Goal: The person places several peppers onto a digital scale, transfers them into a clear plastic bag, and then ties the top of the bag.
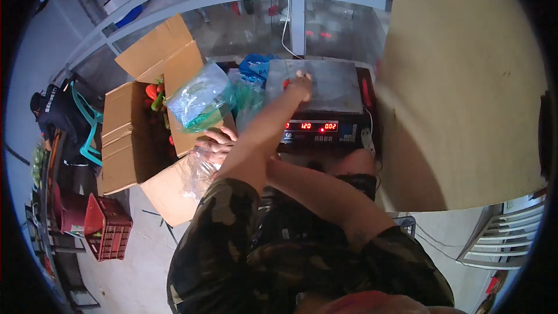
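Note:
My forearms cross, the left over the right. Reaching over the metal plate of a digital scale (337,90), my left hand (300,86) has its fingers curled; a bit of a red pepper (286,84) shows at its left side, the rest hidden by the hand. Under the left arm, my right hand (216,144) comes out to the left, its fingers bent around a crumpled clear plastic bag (200,171). Beside it stands an open cardboard box (125,134) with red and green peppers (156,100) inside. Red digits glow on the scale's front.
Clear and green plastic bags (200,96) lie on the box flap, with a blue bag (254,67) behind. A tall pale board (459,93) stands at right. A red crate (108,227) sits on the floor at left, near a seated person (58,110) and a teal chair (88,131).

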`<state>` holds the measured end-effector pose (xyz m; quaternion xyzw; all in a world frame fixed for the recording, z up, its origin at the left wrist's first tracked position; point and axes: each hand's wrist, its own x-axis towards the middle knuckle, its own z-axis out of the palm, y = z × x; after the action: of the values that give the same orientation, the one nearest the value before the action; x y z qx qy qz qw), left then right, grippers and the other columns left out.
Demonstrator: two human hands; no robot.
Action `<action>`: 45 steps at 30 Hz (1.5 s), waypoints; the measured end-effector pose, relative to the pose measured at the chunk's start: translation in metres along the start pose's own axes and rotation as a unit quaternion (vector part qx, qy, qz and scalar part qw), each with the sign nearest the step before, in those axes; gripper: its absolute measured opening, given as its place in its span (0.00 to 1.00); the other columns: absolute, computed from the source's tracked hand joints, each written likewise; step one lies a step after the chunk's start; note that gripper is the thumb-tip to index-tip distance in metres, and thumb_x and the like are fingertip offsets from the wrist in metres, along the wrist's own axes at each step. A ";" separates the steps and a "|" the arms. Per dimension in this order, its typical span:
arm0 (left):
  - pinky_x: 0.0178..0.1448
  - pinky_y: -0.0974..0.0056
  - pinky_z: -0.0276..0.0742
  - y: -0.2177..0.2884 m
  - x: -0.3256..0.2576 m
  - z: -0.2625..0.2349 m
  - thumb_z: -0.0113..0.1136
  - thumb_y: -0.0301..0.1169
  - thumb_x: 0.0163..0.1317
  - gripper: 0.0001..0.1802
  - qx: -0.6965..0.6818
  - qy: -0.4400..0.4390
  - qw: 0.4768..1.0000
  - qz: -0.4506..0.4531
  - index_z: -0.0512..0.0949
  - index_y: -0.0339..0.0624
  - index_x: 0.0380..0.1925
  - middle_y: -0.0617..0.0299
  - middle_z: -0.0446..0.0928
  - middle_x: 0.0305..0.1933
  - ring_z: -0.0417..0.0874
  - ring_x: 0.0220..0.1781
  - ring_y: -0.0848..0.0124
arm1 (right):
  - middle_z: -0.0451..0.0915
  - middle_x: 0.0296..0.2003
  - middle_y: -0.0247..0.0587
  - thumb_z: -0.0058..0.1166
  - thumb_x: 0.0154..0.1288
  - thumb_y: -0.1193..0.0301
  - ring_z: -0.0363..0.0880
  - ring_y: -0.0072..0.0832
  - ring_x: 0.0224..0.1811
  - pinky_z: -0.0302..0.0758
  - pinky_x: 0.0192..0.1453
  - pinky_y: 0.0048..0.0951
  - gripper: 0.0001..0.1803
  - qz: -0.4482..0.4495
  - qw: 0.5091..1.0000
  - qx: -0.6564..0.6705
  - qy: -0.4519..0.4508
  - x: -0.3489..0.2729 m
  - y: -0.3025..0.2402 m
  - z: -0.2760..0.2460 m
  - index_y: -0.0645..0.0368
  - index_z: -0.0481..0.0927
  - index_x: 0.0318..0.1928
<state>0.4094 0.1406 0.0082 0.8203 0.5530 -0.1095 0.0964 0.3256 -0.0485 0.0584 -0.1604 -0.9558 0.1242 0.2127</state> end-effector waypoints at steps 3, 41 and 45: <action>0.62 0.48 0.59 -0.010 0.015 -0.016 0.43 0.32 0.56 0.29 0.072 -0.066 0.993 0.061 0.58 0.34 0.59 0.44 0.48 0.67 0.52 0.67 0.47 | 0.51 0.65 0.33 0.38 0.58 0.46 0.42 0.36 0.69 0.35 0.67 0.48 0.30 -0.046 0.993 -0.093 0.057 0.001 0.009 0.020 0.42 0.63 0.59; 0.61 0.52 0.60 -0.246 -0.182 -0.144 0.64 0.34 0.43 0.39 0.042 0.538 0.842 0.008 0.60 0.41 0.58 0.42 0.62 0.58 0.60 0.60 0.45 | 0.61 0.59 0.37 0.56 0.44 0.48 0.50 0.40 0.64 0.41 0.65 0.52 0.30 0.002 0.999 -0.022 0.029 0.005 -0.006 0.014 0.51 0.75 0.48; 0.55 0.48 0.59 -0.376 -0.241 -0.066 0.51 0.28 0.53 0.23 0.045 0.523 0.836 -0.159 0.61 0.32 0.49 0.42 0.68 0.46 0.64 0.51 0.42 | 0.60 0.60 0.38 0.55 0.46 0.49 0.49 0.41 0.65 0.42 0.65 0.52 0.31 -0.011 0.999 -0.034 0.026 0.004 -0.007 0.006 0.48 0.74 0.51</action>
<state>-0.0227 0.0842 0.1263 0.6597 0.6383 0.2974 -0.2625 0.3172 -0.0542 0.0565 -0.1599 -0.9554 0.0850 0.2334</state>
